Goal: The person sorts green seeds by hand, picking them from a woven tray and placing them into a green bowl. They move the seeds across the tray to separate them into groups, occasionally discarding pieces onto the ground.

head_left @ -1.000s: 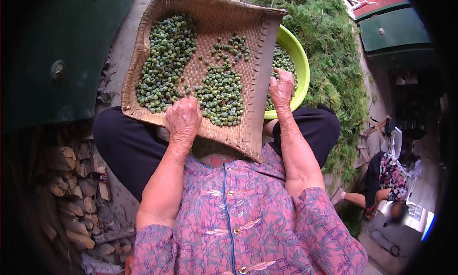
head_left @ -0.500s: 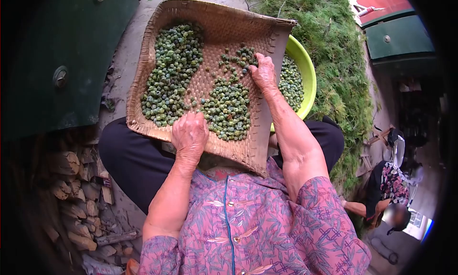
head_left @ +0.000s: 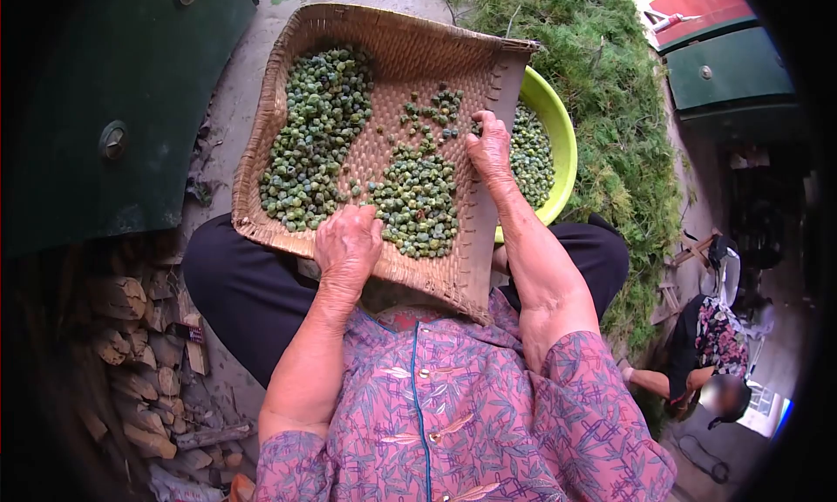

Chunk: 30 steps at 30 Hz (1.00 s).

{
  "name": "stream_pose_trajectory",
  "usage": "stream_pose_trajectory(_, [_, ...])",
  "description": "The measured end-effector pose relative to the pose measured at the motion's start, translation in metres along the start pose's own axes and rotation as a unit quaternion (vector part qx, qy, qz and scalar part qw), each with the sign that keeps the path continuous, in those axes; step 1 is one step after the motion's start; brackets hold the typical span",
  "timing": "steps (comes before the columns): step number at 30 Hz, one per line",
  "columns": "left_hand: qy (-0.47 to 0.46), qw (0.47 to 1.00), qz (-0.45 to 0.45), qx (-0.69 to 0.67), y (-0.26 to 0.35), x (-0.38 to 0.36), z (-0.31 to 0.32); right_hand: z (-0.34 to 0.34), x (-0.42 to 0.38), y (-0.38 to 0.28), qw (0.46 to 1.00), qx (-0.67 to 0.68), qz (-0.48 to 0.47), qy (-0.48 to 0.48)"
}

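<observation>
A woven winnowing basket (head_left: 384, 66) lies tilted across my lap. Inside it, a long heap of small green berries (head_left: 314, 140) fills the left side, and a smaller heap (head_left: 417, 201) lies right of the middle, with loose ones above. My left hand (head_left: 349, 243) is closed over the basket's near rim, its fingertips close to the berries. Near the flat right-hand edge of the basket, my right hand (head_left: 491, 149) is pinched, with what looks like a dark green berry at its fingertips. A yellow-green basin (head_left: 567, 149) holding more berries stands beyond that edge, partly hidden by my right forearm.
Cut green foliage (head_left: 610, 92) is spread on the ground at the right. Split firewood (head_left: 131, 362) is stacked at lower left, below a dark green cabinet (head_left: 96, 101). Another person (head_left: 711, 345) is bent over at the far right.
My right hand has moved slightly down and right, away from the loose upper berries to the basket's flat edge. My left hand stays at the near rim.
</observation>
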<state>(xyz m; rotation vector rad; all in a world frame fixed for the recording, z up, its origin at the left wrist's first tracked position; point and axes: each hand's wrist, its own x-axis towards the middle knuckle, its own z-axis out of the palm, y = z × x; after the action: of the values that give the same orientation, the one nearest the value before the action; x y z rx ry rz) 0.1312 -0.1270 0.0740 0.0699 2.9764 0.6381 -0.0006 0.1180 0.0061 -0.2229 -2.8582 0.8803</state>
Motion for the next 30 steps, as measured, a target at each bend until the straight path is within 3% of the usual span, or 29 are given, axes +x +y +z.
stream_pose_trajectory(1, [0.001,1.000,0.001,0.000,0.000,0.001,-0.001,-0.003,0.000,0.013,1.000,0.007,-0.018,0.023])
stream_pose_trajectory(3, [-0.002,0.976,-0.019,-0.218,-0.002,0.005,-0.005,-0.020,-0.001,0.031,0.997,0.018,-0.011,0.073])
stream_pose_trajectory(5, [-0.029,0.917,-0.039,-0.395,0.002,0.014,-0.021,-0.041,-0.002,0.048,0.995,-0.034,0.031,0.088])
stream_pose_trajectory(10, [-0.060,0.834,-0.055,-0.546,0.013,0.058,-0.093,-0.062,0.002,0.078,0.983,-0.155,0.066,0.072])
stream_pose_trajectory(11, [-0.054,0.864,-0.034,-0.500,0.009,0.069,-0.104,-0.064,0.002,0.071,0.980,-0.169,0.085,0.056])
stream_pose_trajectory(13, [-0.035,0.860,-0.038,-0.507,-0.002,0.095,-0.112,-0.060,0.008,0.059,0.977,-0.184,0.104,0.041])
stream_pose_trajectory(17, [0.004,0.830,-0.074,-0.552,-0.031,0.131,-0.107,-0.026,0.029,0.034,0.991,-0.061,-0.102,0.057])
stream_pose_trajectory(19, [0.009,0.802,-0.184,-0.568,-0.043,0.136,-0.097,-0.011,0.042,0.011,0.993,-0.001,-0.117,0.018])
stream_pose_trajectory(21, [0.001,0.786,-0.207,-0.583,-0.037,0.137,-0.103,0.001,0.049,-0.014,0.989,-0.051,-0.141,0.014])
stream_pose_trajectory(23, [-0.022,0.784,-0.129,-0.607,-0.032,0.142,-0.106,0.008,0.059,-0.034,0.981,-0.102,-0.164,0.016])
stream_pose_trajectory(26, [-0.020,0.804,-0.097,-0.586,-0.030,0.145,-0.104,0.019,0.068,-0.047,0.962,-0.217,-0.159,-0.056])
stream_pose_trajectory(30, [-0.032,0.806,-0.075,-0.587,-0.034,0.150,-0.101,0.023,0.070,-0.044,0.967,-0.199,-0.132,-0.092])
